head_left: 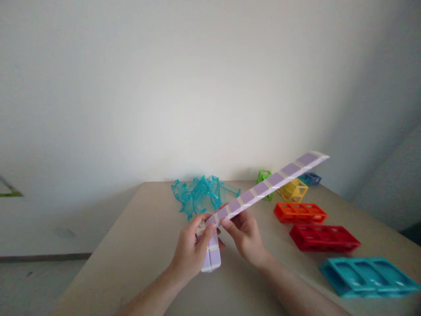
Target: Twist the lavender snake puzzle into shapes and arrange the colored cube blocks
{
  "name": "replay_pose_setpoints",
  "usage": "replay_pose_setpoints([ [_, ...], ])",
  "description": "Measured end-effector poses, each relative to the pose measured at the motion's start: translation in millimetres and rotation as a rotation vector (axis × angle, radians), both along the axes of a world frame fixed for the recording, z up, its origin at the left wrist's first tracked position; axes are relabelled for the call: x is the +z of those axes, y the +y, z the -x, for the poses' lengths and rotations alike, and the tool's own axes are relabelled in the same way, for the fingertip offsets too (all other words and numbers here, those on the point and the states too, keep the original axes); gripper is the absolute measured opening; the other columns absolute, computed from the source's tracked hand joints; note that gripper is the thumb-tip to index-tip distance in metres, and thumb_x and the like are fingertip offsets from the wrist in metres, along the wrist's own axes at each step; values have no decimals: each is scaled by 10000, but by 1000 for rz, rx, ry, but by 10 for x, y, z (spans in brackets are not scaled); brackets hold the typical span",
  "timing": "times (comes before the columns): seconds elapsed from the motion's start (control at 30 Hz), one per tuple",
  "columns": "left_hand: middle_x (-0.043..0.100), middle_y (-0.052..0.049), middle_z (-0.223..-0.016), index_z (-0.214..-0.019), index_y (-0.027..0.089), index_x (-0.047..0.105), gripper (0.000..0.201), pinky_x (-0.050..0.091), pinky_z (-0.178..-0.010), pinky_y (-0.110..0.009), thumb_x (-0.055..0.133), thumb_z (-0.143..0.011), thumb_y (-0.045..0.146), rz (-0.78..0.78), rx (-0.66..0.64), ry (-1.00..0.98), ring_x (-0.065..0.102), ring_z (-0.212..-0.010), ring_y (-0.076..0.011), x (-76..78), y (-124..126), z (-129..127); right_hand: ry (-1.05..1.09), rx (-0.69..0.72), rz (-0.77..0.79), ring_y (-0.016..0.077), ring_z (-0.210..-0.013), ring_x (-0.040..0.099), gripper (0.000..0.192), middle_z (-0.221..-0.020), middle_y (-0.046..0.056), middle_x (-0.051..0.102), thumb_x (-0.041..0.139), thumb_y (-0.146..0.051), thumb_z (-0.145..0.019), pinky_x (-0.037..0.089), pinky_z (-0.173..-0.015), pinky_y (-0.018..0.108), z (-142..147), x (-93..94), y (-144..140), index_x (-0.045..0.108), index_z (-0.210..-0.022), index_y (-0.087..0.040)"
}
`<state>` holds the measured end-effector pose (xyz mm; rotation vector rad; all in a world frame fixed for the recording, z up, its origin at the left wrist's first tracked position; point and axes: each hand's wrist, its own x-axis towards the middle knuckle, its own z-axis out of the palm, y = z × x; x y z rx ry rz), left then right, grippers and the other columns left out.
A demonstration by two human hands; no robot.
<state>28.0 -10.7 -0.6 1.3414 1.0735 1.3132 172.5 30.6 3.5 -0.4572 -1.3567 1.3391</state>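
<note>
— While we hold it above the middle of the desk point(138, 245), where exactly is the purple strip?

— We have the long purple strip point(263, 188) raised off the desk, its far end slanting up toward the far right corner. Our left hand point(192, 250) is pinching the near end, thumb pressed on top, where a shorter purple stack point(212, 256) hangs down just under it. Our right hand point(245, 235) pinches the strip just beside the left, fingertips closed on its edge.

— And what do we see around it?

— Along the right edge lie a teal tray point(368, 276) nearest us, then a red tray point(324, 238), then an orange tray point(300, 212). Near the far right corner stand a yellow cube frame point(294, 190), a green frame point(264, 177) and a blue piece point(311, 178). By the far edge, a heap of clear turquoise pieces point(202, 195) rests on the desk.
</note>
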Motion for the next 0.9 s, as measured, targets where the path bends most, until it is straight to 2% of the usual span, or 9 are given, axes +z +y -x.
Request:
replay_pose_setpoints([
  [0.2,684,-60,-794,-1056,153,545,367,550,-508,-261,567,-862,464,41,-35,-57,704,-594,-206,40,-25,-14,-29,-68,-69,131,-640,579,126,-751,6,632,678,-256,-846,498,-593,238,13,9,-57,632,-948,-199],
  [0.37,654,-32,-763,-989,156,545,357,540,-475,-265,593,-839,477,143,-63,-266,690,-537,-196,96,-11,-56,-116,-157,-155,125,-625,595,145,-772,-8,630,633,-213,-874,507,-572,229,12,-7,-65,618,-1015,-241],
  [0.47,662,-44,-767,-992,148,547,359,526,-451,-262,605,-834,465,249,-59,-430,670,-488,-181,108,9,-89,-201,-212,-296,155,-707,623,170,-919,37,655,641,-205,-860,532,-661,288,-12,-21,-33,631,-1027,-240],
  [0.53,656,-42,-746,-1030,143,554,354,523,-451,-259,616,-837,433,302,-98,-534,670,-490,-181,111,14,-96,-253,-242,-356,186,-752,638,137,-945,67,664,640,-218,-859,531,-742,347,-43,-26,-8,655,-996,-221],
  [0.63,640,-27,-733,-1124,158,555,346,532,-457,-271,601,-856,373,379,-244,-660,678,-507,-189,105,11,-65,-294,-224,-329,230,-792,646,121,-893,81,674,632,-244,-866,527,-742,381,-104,-19,13,671,-977,-213],
  [0.7,645,-34,-750,-1141,163,560,329,546,-475,-284,589,-863,337,443,-327,-701,693,-542,-202,102,19,-13,-302,-209,-315,254,-855,641,139,-939,90,673,646,-247,-856,521,-764,397,-140,0,16,668,-991,-220],
  [0.8,657,-53,-759,-1072,137,593,269,557,-500,-285,590,-858,301,505,-394,-685,712,-598,-223,110,54,73,-304,-169,-308,260,-885,635,157,-974,89,670,648,-254,-856,500,-827,421,-159,32,24,667,-1008,-221],
  [0.9,652,-60,-724,-981,106,621,223,546,-492,-271,600,-848,284,472,-421,-634,705,-572,-219,120,85,99,-260,-116,-241,253,-885,637,152,-944,75,674,651,-274,-856,503,-817,400,-146,47,47,669,-997,-219],
])
